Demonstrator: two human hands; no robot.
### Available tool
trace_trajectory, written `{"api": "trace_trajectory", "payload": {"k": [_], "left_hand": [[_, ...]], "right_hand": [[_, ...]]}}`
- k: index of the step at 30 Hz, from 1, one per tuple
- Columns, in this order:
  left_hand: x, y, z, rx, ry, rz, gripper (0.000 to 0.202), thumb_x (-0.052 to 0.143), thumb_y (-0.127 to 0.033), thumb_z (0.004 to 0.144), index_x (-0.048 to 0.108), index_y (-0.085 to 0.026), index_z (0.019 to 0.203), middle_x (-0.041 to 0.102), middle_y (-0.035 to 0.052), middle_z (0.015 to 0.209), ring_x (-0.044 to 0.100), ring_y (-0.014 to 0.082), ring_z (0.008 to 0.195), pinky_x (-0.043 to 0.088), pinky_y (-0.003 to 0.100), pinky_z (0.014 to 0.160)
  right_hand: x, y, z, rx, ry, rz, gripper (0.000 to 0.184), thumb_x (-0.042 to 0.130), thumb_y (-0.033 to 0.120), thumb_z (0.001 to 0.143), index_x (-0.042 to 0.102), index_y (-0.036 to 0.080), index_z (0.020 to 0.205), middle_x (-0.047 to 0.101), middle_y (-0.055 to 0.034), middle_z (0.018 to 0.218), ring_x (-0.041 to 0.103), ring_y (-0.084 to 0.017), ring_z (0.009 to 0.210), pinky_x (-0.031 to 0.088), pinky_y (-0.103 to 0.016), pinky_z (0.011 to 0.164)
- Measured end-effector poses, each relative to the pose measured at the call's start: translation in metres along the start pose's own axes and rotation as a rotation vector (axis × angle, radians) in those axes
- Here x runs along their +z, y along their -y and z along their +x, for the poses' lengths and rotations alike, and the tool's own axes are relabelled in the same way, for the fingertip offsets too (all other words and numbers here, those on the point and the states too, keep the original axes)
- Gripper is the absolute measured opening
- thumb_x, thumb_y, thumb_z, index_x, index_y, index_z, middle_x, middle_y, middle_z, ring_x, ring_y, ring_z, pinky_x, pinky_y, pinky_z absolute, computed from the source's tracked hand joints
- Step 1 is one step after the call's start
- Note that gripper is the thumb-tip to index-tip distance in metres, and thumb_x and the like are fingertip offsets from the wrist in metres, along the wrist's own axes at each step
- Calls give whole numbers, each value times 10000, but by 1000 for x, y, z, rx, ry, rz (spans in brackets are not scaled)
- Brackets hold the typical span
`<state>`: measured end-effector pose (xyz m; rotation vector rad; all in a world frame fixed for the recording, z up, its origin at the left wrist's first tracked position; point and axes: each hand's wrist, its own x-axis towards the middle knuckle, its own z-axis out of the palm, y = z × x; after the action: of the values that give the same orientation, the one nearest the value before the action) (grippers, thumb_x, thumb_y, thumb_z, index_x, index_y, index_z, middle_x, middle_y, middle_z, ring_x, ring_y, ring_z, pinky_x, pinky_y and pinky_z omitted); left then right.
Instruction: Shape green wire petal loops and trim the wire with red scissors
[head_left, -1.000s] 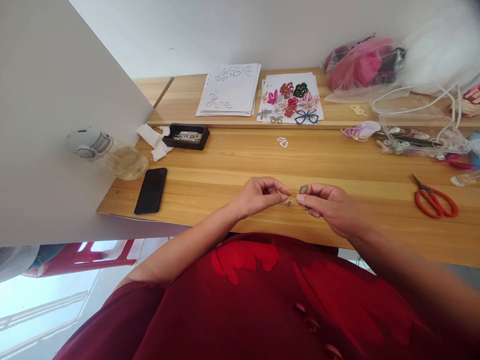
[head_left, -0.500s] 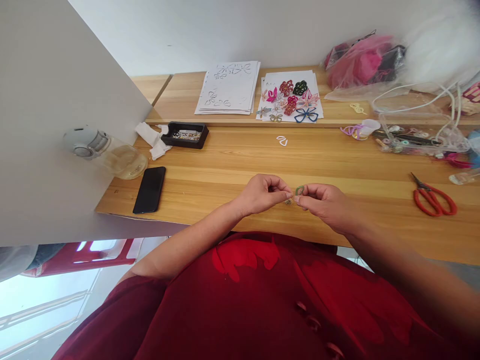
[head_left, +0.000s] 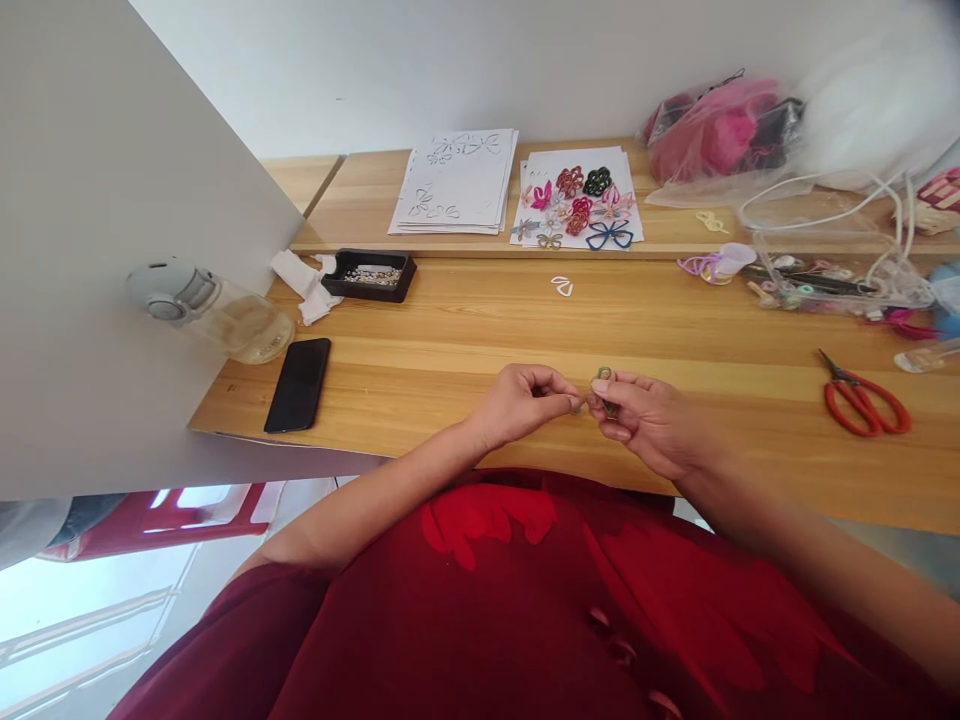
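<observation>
The right hand [head_left: 649, 420] pinches a small green looped strip [head_left: 604, 378] upright near the front edge of the light wooden table [head_left: 465, 340]; the left hand [head_left: 525, 400] meets it fingertip to fingertip, curled shut on something too small to tell, likely steadying fine work

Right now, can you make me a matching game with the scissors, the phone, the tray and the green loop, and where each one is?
Things:
1. scissors
2. phone
3. tray
4. green loop

Places:
A. in the right hand's fingertips
B. far right on the table
C. beside the white tissue
D. near the bottle, by the table's left edge

Pairs: 1-B, 2-D, 3-C, 4-A
</observation>
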<state>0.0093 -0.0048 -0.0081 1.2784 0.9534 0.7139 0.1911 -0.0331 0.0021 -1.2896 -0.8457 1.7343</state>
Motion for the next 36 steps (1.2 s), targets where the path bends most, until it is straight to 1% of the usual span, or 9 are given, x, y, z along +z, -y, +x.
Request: {"api": "trace_trajectory", "payload": {"k": [5, 8, 13, 17, 21, 25, 28, 31, 36], "left_hand": [[15, 6, -3, -106, -65, -245, 228, 806, -328, 662, 744, -124, 742, 665, 16, 679, 459, 67, 566, 323, 229, 552], [20, 7, -4, -216, -64, -390, 256, 832, -341, 622, 740, -123, 723, 604, -8, 610, 388, 47, 507, 265, 225, 501], [23, 8, -6, -330, -40, -553, 304, 889, -333, 537, 730, -129, 696, 593, -14, 621, 386, 33, 498, 245, 205, 480], [21, 6, -7, -340, -30, -551, 303, 886, -345, 543, 733, -128, 689, 556, -14, 589, 388, 43, 517, 231, 206, 476], [13, 2, -6, -249, -40, -493, 276, 840, -348, 604, 751, -123, 737, 499, -29, 549, 329, 42, 507, 177, 222, 470], [7, 0, -5, -229, -38, -448, 272, 826, -358, 612, 740, -121, 716, 559, -8, 578, 289, 37, 494, 166, 233, 464], [4, -1, -4, -237, -69, -415, 282, 834, -373, 592, 714, -134, 679, 671, 40, 713, 313, 33, 494, 176, 234, 460], [3, -2, -3, -220, -92, -376, 282, 833, -371, 593, 705, -135, 681, 675, 35, 722, 329, 32, 488, 196, 236, 465], [3, -2, -1, -170, -93, -308, 287, 840, -358, 602, 709, -143, 737, 578, -25, 597, 337, 42, 488, 228, 238, 496]], "right_hand": [[6, -15, 5, -227, -147, -113, 346, 783, 472, 730, 570, 199, 746, 479, 1, 690, 390, -116, 575, 270, -230, 457], [3, -21, 6, -446, -186, -319, 256, 718, 428, 830, 595, 206, 791, 568, -23, 797, 497, -148, 678, 406, -264, 583], [-9, -22, 4, -715, -299, -754, 158, 655, 362, 916, 619, 221, 855, 649, -61, 897, 570, -196, 727, 447, -327, 664], [-20, -14, 4, -939, -274, -1104, 68, 620, 289, 916, 638, 235, 879, 678, -78, 881, 608, -260, 852, 456, -401, 822], [-26, -6, 5, -1020, -188, -1211, 52, 609, 232, 904, 629, 222, 858, 678, -70, 862, 601, -251, 836, 448, -389, 812], [-25, -3, 1, -1005, -135, -1197, 74, 608, 246, 897, 607, 219, 829, 658, -58, 824, 579, -237, 799, 431, -372, 781], [-23, -2, -3, -780, -156, -1038, 125, 629, 312, 883, 601, 218, 806, 628, -42, 780, 542, -199, 697, 403, -333, 669], [-22, -1, -5, -502, -119, -787, 206, 653, 395, 870, 610, 213, 783, 572, -18, 723, 456, -154, 595, 334, -296, 563], [-18, 2, -4, -324, -19, -458, 257, 732, 435, 809, 634, 209, 739, 527, -8, 698, 428, -135, 618, 337, -264, 557]]}}
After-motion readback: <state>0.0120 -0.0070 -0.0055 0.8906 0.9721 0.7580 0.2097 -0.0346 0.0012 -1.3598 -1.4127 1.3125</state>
